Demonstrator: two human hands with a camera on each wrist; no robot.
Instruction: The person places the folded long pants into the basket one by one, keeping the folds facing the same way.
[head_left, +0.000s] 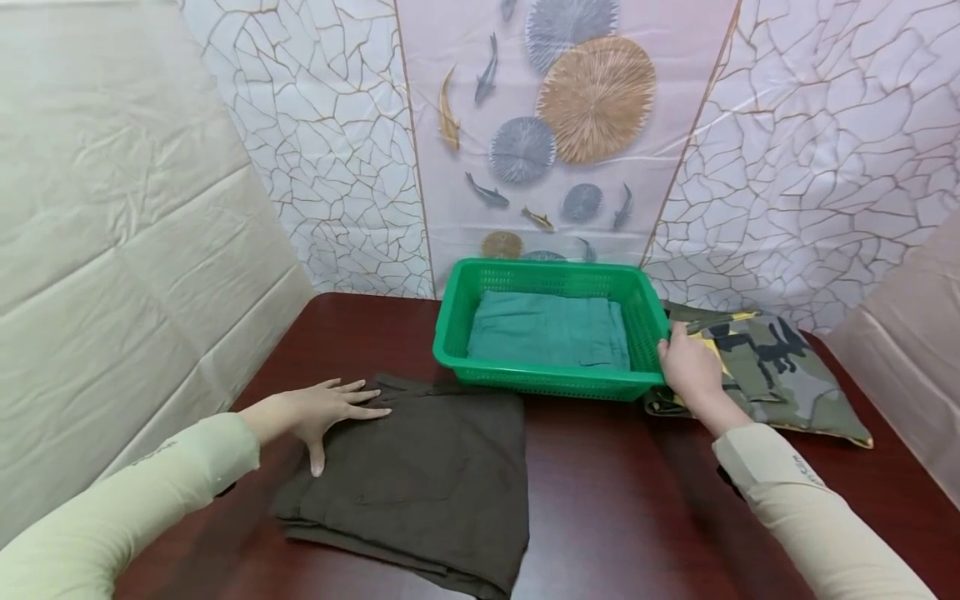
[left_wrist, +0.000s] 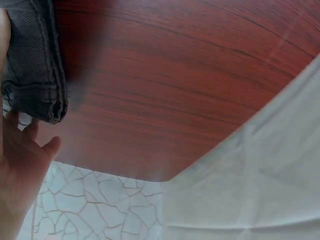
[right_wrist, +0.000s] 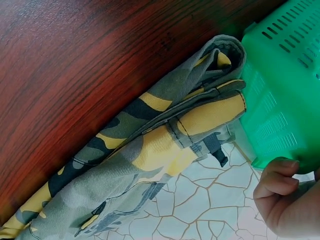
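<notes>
My left hand [head_left: 326,415], fingers spread, rests on the upper left of a folded dark brown garment [head_left: 442,450], which has a stitched pocket and lies on the table. The left wrist view catches this hand [left_wrist: 25,175] at the edge of the folded layers. With curled fingers, my right hand [head_left: 690,367] grips the right rim of a green plastic basket [head_left: 555,381]. In the right wrist view that hand [right_wrist: 290,195] is at the basket's corner. A folded teal garment [head_left: 547,329] lies flat inside the basket.
Right of the basket, by the right hand, lies a folded camouflage garment [head_left: 795,375] with yellow patches. The dark red wooden table [head_left: 600,500] meets a patterned cloth backdrop [head_left: 337,125] behind, with a pale cloth wall [head_left: 150,208] at the left and another at the right.
</notes>
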